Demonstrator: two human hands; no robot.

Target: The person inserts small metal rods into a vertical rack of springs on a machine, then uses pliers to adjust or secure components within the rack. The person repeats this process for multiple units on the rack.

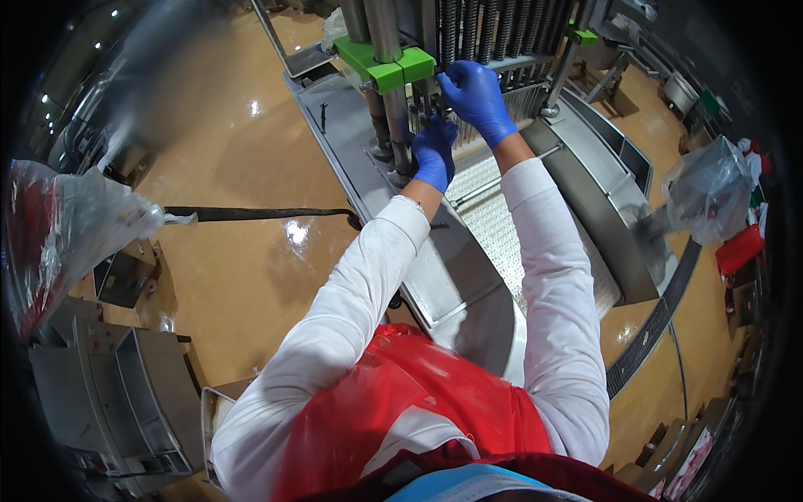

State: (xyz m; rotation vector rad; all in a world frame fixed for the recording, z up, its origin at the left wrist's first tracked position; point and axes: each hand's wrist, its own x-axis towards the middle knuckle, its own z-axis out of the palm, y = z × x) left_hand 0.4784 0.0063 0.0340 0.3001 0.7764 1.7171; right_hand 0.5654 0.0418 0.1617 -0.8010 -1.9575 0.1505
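Both my hands wear blue gloves and reach into a steel machine with a row of coiled springs (502, 29) and thin upright rods. My left hand (434, 153) is beside the steel column (400, 125), low down, its fingers curled around something small that I cannot make out. Higher and to the right, my right hand (477, 98) is closed against the front of the rods, just right of the green clamp block (400, 69). Its fingertips are hidden behind the hand. Beneath my forearms runs a white textured conveyor belt (485, 230), with a steel crossbar (478, 192) over it.
Steel side walls (585, 180) flank the belt. On the left, a plastic-wrapped item (75, 226) is joined to a dark strap (259, 212); a grey steel cabinet (109, 393) stands below. A plastic-covered part (711, 188) juts out at right, near a floor drain grate (652, 326).
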